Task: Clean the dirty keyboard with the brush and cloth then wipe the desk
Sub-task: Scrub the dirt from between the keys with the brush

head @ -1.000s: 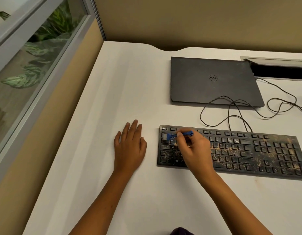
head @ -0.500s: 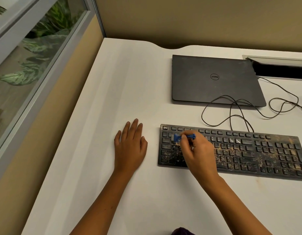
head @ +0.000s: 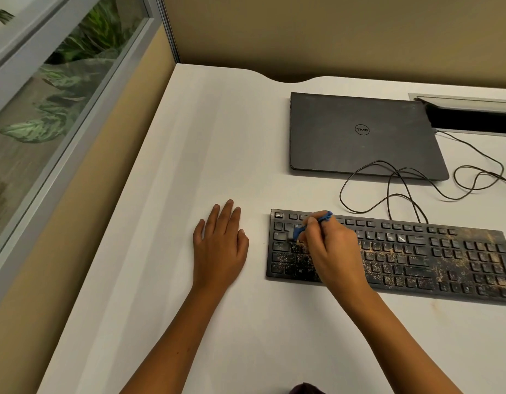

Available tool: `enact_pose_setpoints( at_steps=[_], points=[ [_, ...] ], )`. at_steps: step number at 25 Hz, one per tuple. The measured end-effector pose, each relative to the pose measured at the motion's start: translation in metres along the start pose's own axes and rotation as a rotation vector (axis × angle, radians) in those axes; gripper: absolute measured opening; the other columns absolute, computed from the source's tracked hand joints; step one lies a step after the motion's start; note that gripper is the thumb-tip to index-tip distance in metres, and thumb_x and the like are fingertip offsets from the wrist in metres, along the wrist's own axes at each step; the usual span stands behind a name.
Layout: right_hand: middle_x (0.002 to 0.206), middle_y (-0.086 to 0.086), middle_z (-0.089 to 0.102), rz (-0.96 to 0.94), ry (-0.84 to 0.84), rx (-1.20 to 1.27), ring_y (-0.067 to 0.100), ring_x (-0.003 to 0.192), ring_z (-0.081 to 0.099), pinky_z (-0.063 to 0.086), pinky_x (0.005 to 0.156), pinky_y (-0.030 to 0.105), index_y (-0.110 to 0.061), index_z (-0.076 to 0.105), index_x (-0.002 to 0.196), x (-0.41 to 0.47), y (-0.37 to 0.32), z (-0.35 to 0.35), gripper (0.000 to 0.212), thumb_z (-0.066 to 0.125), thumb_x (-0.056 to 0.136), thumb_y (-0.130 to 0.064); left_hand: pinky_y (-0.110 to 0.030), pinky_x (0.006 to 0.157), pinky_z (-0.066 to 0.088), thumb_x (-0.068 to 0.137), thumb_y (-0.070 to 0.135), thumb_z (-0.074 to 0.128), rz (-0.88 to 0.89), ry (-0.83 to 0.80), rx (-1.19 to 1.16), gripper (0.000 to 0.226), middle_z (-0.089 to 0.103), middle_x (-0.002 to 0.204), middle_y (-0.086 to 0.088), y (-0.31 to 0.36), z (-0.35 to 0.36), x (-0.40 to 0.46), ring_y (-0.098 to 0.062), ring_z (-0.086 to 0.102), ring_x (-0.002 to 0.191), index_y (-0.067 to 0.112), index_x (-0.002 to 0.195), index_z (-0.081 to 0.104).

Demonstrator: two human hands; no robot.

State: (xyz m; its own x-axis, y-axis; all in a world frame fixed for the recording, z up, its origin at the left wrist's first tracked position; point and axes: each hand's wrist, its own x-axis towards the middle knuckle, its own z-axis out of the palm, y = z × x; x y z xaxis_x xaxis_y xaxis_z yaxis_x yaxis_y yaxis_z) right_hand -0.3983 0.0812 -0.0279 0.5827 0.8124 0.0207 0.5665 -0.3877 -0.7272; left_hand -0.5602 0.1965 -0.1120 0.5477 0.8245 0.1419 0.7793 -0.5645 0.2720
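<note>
- Right hand (head: pixel 333 251) pinches the blue brush (head: pixel 308 225), bristles on the dirty black keyboard's (head: pixel 417 257) left keys.
- Left hand (head: pixel 220 245) lies flat, fingers straight, on the white desk (head: pixel 189 166) at the keyboard's nine o'clock.

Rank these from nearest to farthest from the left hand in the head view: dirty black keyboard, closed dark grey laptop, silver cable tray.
1. Dirty black keyboard: just right of the left hand.
2. Closed dark grey laptop: beyond, right.
3. Silver cable tray: far right corner.
</note>
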Motion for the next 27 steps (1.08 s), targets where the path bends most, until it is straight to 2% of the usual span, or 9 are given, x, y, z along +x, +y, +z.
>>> enact_pose_setpoints(
  at_steps=[4,8,12,15,19,23,27],
  points=[
    [0.062,-0.001,0.061,-0.008,-0.114,-0.067,0.012,0.053,0.054,0.041,0.052,0.034,-0.009,0.060,0.080,-0.001,-0.004,0.001,0.029,0.042,0.098,-0.022,-0.050,0.108,0.035,0.095,0.032,0.032,0.002,0.000,0.006,0.052,0.044,0.151,-0.004,-0.001,0.000,-0.001,-0.025,0.039,0.141,0.014,0.139,0.053],
    [0.066,0.003,0.065,-0.012,-0.026,-0.015,0.017,0.059,0.060,0.047,0.054,0.036,-0.010,0.059,0.083,-0.001,0.000,0.000,0.026,0.042,0.098,-0.022,-0.050,0.108,0.035,0.095,0.032,0.031,-0.002,0.000,0.005,0.052,0.044,0.151,-0.004,0.000,0.000,0.000,-0.026,0.039,0.140,0.014,0.139,0.054],
    [0.054,-0.003,0.053,-0.011,-0.090,-0.121,0.011,0.047,0.047,0.033,0.047,0.031,-0.012,0.054,0.073,-0.002,-0.001,-0.003,0.028,0.043,0.097,-0.022,-0.050,0.108,0.035,0.095,0.033,0.031,-0.001,-0.001,0.003,0.052,0.044,0.151,-0.004,0.000,0.000,0.000,-0.026,0.039,0.140,0.015,0.139,0.053],
    [0.060,0.000,0.061,-0.028,-0.029,-0.034,0.012,0.051,0.052,0.038,0.048,0.032,-0.013,0.059,0.078,-0.001,0.000,-0.007,0.026,0.043,0.097,-0.022,-0.050,0.108,0.035,0.095,0.032,0.031,-0.003,-0.001,0.007,0.052,0.044,0.151,-0.004,0.000,0.000,0.000,-0.025,0.039,0.140,0.015,0.139,0.054],
    [0.062,0.002,0.061,-0.016,-0.153,-0.138,0.016,0.052,0.050,0.042,0.052,0.037,-0.011,0.059,0.078,0.002,0.001,-0.006,0.030,0.041,0.097,-0.025,-0.049,0.107,0.035,0.095,0.032,0.031,-0.002,-0.003,0.012,0.052,0.044,0.151,-0.003,0.000,0.000,0.000,-0.025,0.039,0.141,0.015,0.139,0.054],
    [0.065,0.005,0.065,-0.033,-0.044,0.010,0.018,0.056,0.058,0.046,0.053,0.036,-0.011,0.061,0.083,0.004,0.001,-0.011,0.025,0.043,0.097,-0.019,-0.049,0.108,0.035,0.095,0.032,0.032,-0.002,0.002,0.008,0.052,0.044,0.151,-0.003,0.000,0.000,-0.001,-0.024,0.038,0.141,0.015,0.138,0.054],
    [0.065,0.007,0.066,-0.030,-0.113,-0.049,0.020,0.054,0.058,0.048,0.053,0.042,-0.012,0.060,0.083,0.000,0.006,-0.006,0.026,0.042,0.097,-0.024,-0.050,0.108,0.035,0.095,0.031,0.032,0.000,0.001,0.006,0.051,0.043,0.152,-0.003,-0.001,0.001,-0.001,-0.024,0.038,0.141,0.015,0.139,0.053]
  ],
)
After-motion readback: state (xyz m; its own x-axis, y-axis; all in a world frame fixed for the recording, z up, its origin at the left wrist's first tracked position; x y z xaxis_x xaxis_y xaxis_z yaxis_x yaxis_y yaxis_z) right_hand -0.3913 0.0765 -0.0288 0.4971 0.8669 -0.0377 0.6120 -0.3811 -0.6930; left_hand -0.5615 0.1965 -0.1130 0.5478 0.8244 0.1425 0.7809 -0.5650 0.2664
